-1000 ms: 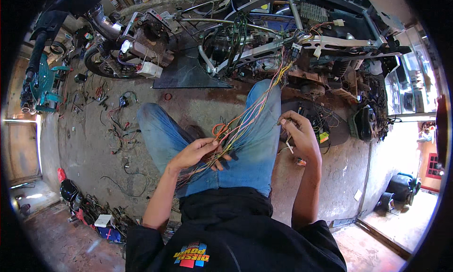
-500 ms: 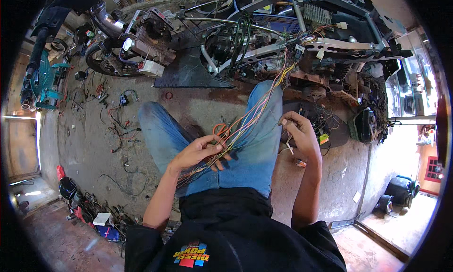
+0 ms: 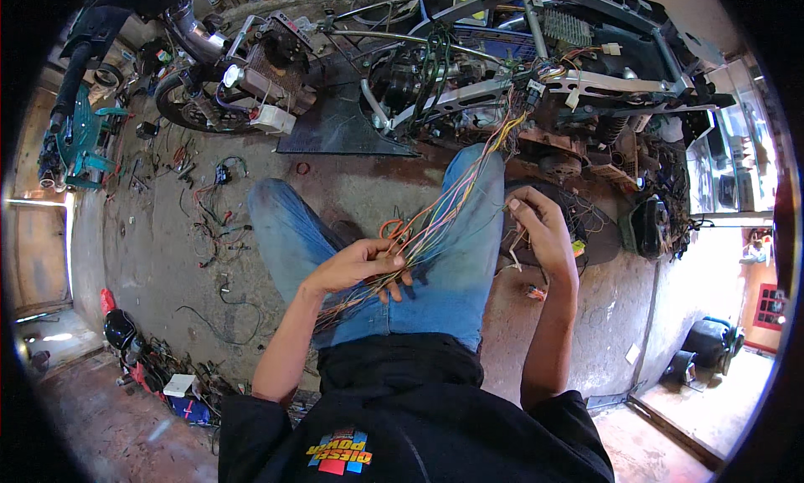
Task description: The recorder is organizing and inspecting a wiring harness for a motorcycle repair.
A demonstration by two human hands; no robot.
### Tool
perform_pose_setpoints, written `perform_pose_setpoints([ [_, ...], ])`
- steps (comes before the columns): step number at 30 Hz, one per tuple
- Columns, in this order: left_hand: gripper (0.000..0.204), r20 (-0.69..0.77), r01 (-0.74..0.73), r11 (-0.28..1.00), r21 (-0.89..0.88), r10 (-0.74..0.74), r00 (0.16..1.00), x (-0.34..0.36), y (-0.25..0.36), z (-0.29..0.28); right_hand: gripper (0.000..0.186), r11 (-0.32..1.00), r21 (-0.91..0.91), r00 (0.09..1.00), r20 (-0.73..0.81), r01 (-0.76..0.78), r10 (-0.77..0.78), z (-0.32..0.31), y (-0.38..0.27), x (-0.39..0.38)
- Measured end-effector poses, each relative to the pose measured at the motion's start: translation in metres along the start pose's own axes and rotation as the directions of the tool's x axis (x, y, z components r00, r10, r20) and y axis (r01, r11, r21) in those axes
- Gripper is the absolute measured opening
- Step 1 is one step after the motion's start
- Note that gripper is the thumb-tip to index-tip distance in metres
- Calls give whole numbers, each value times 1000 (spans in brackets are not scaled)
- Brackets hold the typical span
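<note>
The person's left hand (image 3: 356,267) is curling its thumb and fingers around a long, loose bundle of multicoloured plastic-coated wires (image 3: 452,208), which is crossing above faded blue denim trousers (image 3: 285,223) and running toward one o'clock to a silver metal motorcycle frame (image 3: 456,100). Between two and three o'clock from that grip, the right hand (image 3: 540,223) is pressing thumb and forefinger together, pinching a thin dark wire (image 3: 494,208).

Single head-worn fisheye view, facing down: the wearer's black shirt (image 3: 419,408) lies nearest at six o'clock, the metal frame (image 3: 533,27) farther off at one.
</note>
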State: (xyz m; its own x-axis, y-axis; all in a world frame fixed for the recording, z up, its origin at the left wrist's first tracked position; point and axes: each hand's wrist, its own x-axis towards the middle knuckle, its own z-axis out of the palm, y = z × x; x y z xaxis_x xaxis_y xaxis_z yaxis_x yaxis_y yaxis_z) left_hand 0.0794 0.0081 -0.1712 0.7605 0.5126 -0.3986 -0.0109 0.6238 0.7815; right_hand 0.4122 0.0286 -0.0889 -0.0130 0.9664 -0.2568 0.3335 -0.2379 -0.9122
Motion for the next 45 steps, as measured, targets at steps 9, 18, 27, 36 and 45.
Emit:
perform_pose_setpoints([
  [9, 39, -10, -25, 967, -252, 23, 1000, -8, 6, -1, 17, 999, 38, 1000, 26, -11, 10, -3, 11, 3],
  [18, 46, 46, -15, 968, -252, 27, 999, -6, 4, -3, 17, 996, 73, 998, 32, -48, 45, -3, 17, 3],
  [27, 49, 72, -26, 982, -187, 40, 997, -7, 3, 1, 17, 997, 66, 999, 21, -47, 46, 0, 12, -2],
  [36, 39, 37, 34, 999, 18, -35, 999, -3, -2, 10, 30, 998, 42, 996, 79, -37, 34, 30, 15, -26],
  [45, 32, -39, -18, 997, 81, 22, 999, 0, -17, 15, 28, 999, 29, 992, -124, -34, 38, 97, 19, -49],
])
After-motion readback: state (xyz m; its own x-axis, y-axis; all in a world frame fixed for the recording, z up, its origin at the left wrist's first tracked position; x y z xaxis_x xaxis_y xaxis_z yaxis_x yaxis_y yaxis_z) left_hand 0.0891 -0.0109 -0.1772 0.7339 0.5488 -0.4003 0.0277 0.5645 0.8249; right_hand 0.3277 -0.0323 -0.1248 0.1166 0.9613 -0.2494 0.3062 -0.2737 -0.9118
